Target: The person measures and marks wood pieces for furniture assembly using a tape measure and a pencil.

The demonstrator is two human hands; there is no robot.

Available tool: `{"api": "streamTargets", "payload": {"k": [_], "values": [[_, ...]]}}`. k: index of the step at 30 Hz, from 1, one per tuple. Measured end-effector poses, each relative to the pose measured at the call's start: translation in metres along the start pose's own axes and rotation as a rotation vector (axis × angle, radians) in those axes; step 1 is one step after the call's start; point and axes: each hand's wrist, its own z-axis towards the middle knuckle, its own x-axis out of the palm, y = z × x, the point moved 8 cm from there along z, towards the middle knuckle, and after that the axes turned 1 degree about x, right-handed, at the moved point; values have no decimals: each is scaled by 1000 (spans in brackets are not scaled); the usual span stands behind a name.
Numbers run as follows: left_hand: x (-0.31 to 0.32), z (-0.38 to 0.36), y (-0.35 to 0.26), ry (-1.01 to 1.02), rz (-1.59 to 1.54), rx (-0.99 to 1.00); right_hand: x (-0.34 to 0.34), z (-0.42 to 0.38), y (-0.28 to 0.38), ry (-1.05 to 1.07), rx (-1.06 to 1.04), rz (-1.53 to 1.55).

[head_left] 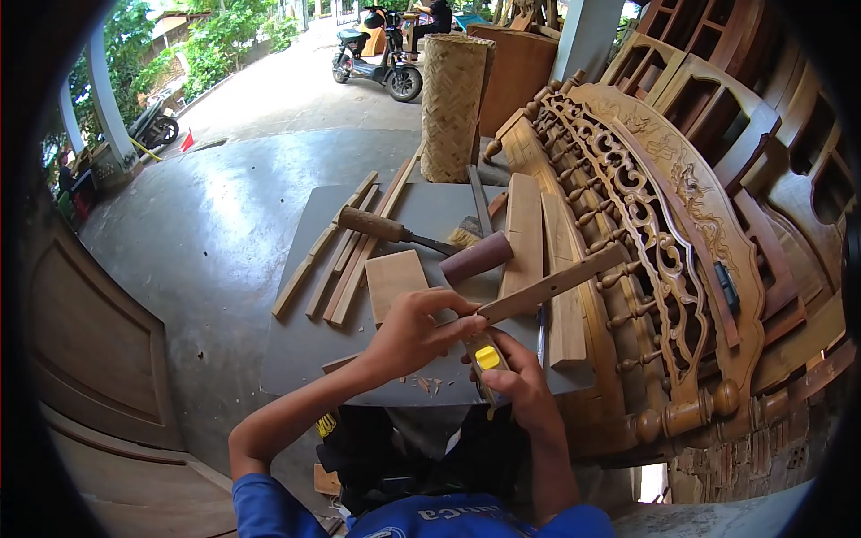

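Note:
My left hand (pixel 414 330) pinches one end of a narrow wooden strip (pixel 560 282) with small holes along it; the strip slants up to the right over the table. In my right hand (pixel 520 381) is a small tool with a yellow button (pixel 487 358), the thumb just below the button and the tool's upper end close to the strip. Its exact kind I cannot tell. Beyond my hands lie a square wooden block (pixel 396 280), a chisel (pixel 372 224) with a wooden handle and a dark reddish cylinder (pixel 475 258). Wood chips (pixel 429 386) are scattered near my left forearm.
The grey table (pixel 300 242) also carries long wooden sticks (pixel 325 247), thick boards (pixel 523 224) and a brush (pixel 465 233). Carved wooden panels (pixel 646 206) lean along the right. Behind stand a woven bamboo roll (pixel 451 108), a scooter (pixel 381 63) and a person (pixel 437 18).

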Motion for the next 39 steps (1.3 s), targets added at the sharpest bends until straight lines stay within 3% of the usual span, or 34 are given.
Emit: {"api": "streamTargets", "payload": {"k": [9, 21, 24, 27, 33, 36, 39], "values": [[-2, 0, 6, 9, -127, -84, 4, -2, 3, 79, -29, 0], [-20, -8, -12, -54, 80, 123, 3, -10, 1, 96, -91, -60], [-22, -16, -28, -55, 157, 299, 1, -15, -8, 126, -142, -98], [-20, -24, -38, -38, 142, 353, -1, -19, -10, 124, -118, -87], [-18, -29, -14, 17, -7, 121, 2, -23, -7, 142, -81, -62], [-18, -29, -11, 46, -100, 65, 4, -24, -4, 139, -79, -101], [-17, -31, -23, 81, 11, 116, 5, -27, -2, 166, -78, -129]]}}
